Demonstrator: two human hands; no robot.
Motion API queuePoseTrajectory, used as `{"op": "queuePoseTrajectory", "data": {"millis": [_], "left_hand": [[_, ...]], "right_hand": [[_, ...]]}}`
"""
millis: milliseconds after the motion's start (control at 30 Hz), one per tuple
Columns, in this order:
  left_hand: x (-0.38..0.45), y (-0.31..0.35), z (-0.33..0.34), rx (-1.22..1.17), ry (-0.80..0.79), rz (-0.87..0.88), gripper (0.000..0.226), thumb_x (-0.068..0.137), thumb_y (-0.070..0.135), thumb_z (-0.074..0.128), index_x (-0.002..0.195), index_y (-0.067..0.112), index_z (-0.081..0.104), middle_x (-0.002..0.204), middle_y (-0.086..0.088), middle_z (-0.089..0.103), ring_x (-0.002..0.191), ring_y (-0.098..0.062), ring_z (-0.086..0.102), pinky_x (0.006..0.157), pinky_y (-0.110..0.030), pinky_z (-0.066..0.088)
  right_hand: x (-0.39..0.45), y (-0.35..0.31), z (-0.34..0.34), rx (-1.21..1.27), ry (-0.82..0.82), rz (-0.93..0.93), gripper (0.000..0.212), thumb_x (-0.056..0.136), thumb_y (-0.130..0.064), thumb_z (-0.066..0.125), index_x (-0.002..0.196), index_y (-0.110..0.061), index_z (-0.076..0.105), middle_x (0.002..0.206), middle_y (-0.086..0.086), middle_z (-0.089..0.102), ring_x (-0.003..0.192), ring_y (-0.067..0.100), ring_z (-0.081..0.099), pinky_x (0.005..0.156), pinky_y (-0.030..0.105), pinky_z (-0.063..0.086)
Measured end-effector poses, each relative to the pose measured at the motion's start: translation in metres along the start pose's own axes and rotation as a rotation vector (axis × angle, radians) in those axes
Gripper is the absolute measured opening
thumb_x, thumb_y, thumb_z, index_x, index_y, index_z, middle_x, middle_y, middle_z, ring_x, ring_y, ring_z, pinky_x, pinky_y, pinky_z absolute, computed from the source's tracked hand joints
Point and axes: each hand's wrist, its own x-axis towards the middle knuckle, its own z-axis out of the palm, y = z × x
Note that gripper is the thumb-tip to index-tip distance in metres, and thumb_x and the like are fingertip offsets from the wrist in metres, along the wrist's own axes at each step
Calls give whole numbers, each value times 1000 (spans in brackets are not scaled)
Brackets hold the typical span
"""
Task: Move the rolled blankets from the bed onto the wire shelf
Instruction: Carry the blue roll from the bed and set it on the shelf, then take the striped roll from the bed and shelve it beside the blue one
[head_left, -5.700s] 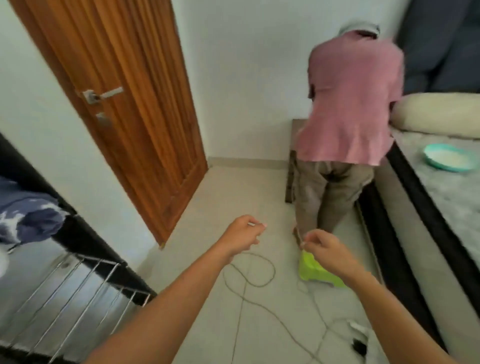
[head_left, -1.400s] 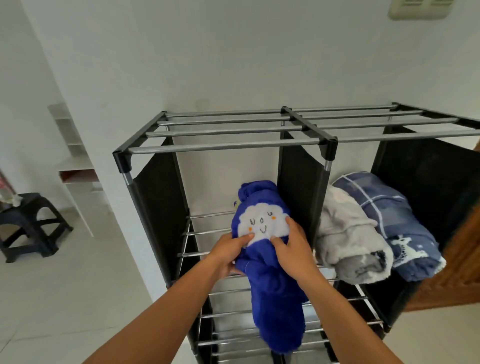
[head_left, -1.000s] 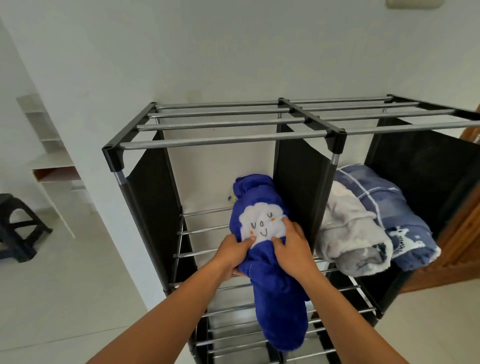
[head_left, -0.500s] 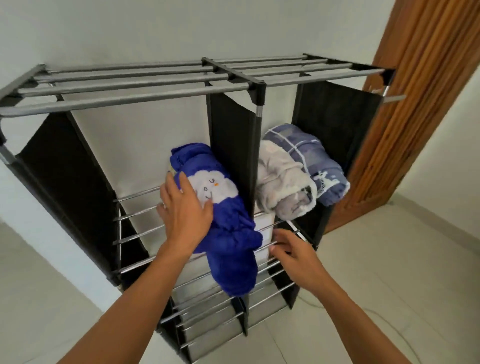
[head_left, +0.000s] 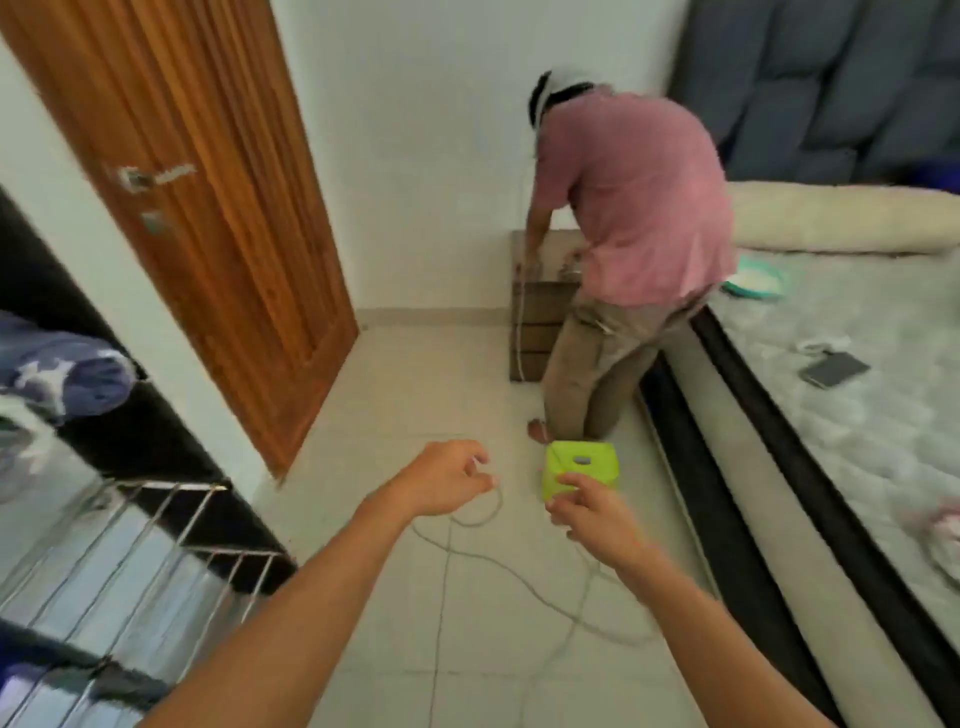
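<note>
Nothing is held in either grip. The left hand is seen at the centre of the frame, its fingers loosely curled around air. The right hand is raised just to the right of it, fingers relaxed and slightly spread. Both hands are held out above the tiled floor, apart from each other, with bare forearms running in from the lower edge.

Behind the right hand's fingertips a lime-green stool is seen on the floor, and a thin cable lies looped across the tiles below both hands.

The wire shelf fills the lower left of the frame, its metal bars and black side panels blurred. A rolled blue patterned blanket is seen on it at the left edge, with a paler roll partly visible just below it; the blur keeps finer detail from being told.

The bed takes up the right side of the frame. On its grey cover lie a long cream bolster, a teal dish, a dark flat device and, at the far right edge, a blurred pale-pink bundle; whether that is a blanket cannot be told.

At upper centre a person in a pink shirt is bent over a wooden nightstand beside the bed. A wooden door stands at the upper left.
</note>
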Motion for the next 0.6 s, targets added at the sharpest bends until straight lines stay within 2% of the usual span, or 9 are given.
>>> {"op": "queuePoseTrajectory", "data": {"millis": [67,133,200,267,333,467,600], "left_hand": [[27,45,49,-22,-120,66,27,88,29,66,110,14,65,94,-6,64,84,-15,54,75,-22,40],[52,104,106,-35,-279,138,10,86,28,68,91,20,64,78,-5,59,76,-18,54,68,-26,40],[70,157,156,-20,-404,215,13,84,30,68,80,23,58,73,-5,57,69,-20,54,59,-24,41],[75,211,200,-40,-508,278,9,90,23,63,90,16,57,78,-4,57,63,-15,53,44,-14,40],[80,256,241,-79,-604,303,9,93,18,60,97,11,56,81,-3,55,61,-10,52,38,-9,37],[88,329,313,-81,-814,311,17,94,29,56,103,14,58,94,-1,59,67,-8,58,53,-20,42],[92,381,374,-53,-965,348,18,93,30,57,103,15,59,93,-2,62,70,-11,59,62,-26,47]], "right_hand": [[-28,35,-53,64,105,82,36,87,-15,62,122,-13,55,86,2,64,86,21,62,75,33,46],[-65,75,-116,156,266,176,35,87,-15,62,121,-13,55,85,0,65,83,19,63,75,33,46],[-99,107,-167,253,406,258,35,88,-18,60,122,-15,53,88,-1,64,83,17,63,76,33,48],[-133,137,-207,347,546,328,30,91,-20,58,120,-17,52,91,0,63,87,19,63,76,32,49],[-160,164,-234,445,676,386,26,92,-19,56,117,-18,52,96,-1,63,93,20,64,77,30,50],[-194,208,-270,636,877,499,26,92,-17,58,118,-15,54,107,7,65,93,21,64,75,29,51],[-213,240,-298,776,1069,578,29,91,-17,59,119,-14,56,104,7,67,93,21,65,71,29,50]]}}
